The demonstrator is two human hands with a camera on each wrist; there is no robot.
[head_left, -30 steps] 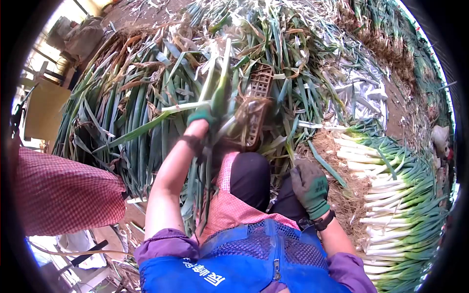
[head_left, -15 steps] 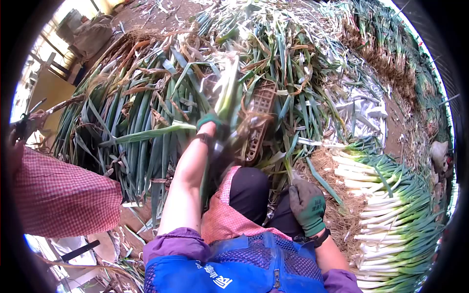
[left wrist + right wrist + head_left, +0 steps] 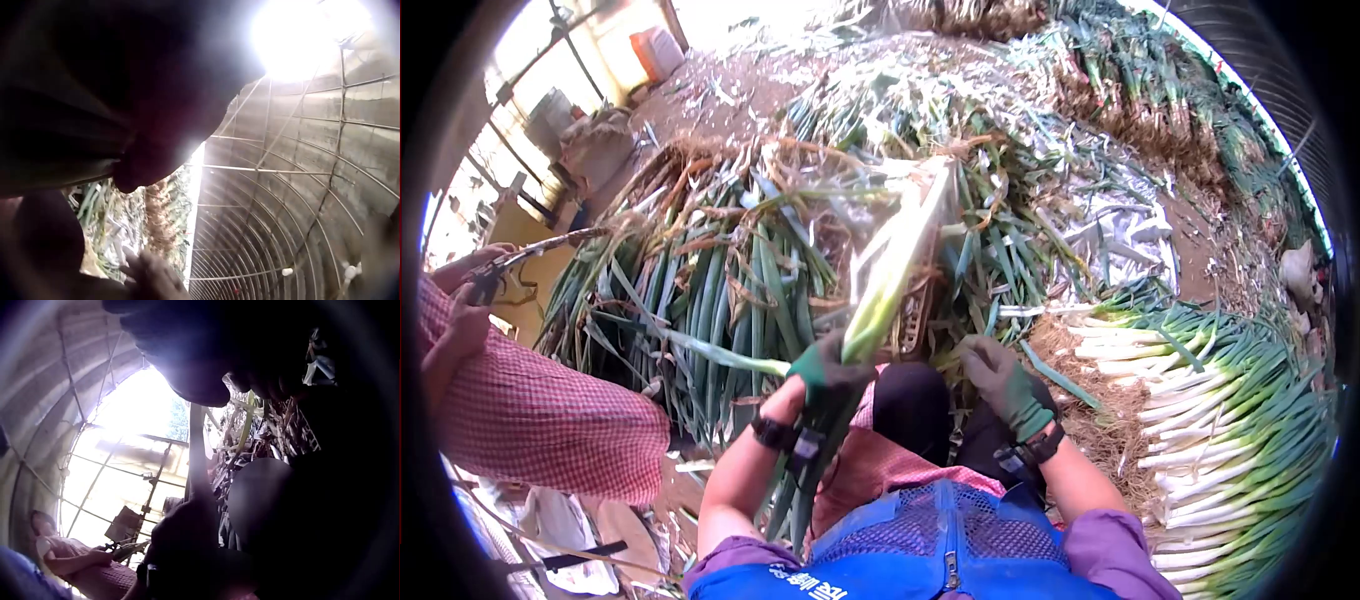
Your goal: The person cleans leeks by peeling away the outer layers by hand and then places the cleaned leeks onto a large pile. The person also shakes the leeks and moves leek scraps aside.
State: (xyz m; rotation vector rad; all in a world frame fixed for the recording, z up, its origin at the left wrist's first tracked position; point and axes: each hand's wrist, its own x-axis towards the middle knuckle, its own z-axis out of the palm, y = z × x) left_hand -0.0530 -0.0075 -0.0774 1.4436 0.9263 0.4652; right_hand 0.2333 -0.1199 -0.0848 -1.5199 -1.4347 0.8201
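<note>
My gloved left hand (image 3: 832, 368) grips long leeks (image 3: 897, 268), white ends tilted up and away, green leaves trailing down beside the forearm. In front of my right knee is my gloved right hand (image 3: 1002, 385), its fingers bent near a yellowish leaf; whether they pinch it is unclear. The two hands are apart. In the dark right wrist view, a pale stalk (image 3: 198, 450) rises from the left hand (image 3: 187, 531) towards the right hand. Beyond the knees, a plastic crate (image 3: 912, 320) is partly covered by the leeks.
A heap of untrimmed leeks (image 3: 710, 290) lies at left and ahead. White-stemmed leeks (image 3: 1190, 420) are laid in a row at right, beside loose roots (image 3: 1100, 400). A person in a checked apron (image 3: 550, 410) stands at left, holding a dark tool (image 3: 488, 275).
My left hand has come back towards my body with the leeks, which now tilt to the right. My right hand has moved up and left from my thigh. The view has tipped upward.
</note>
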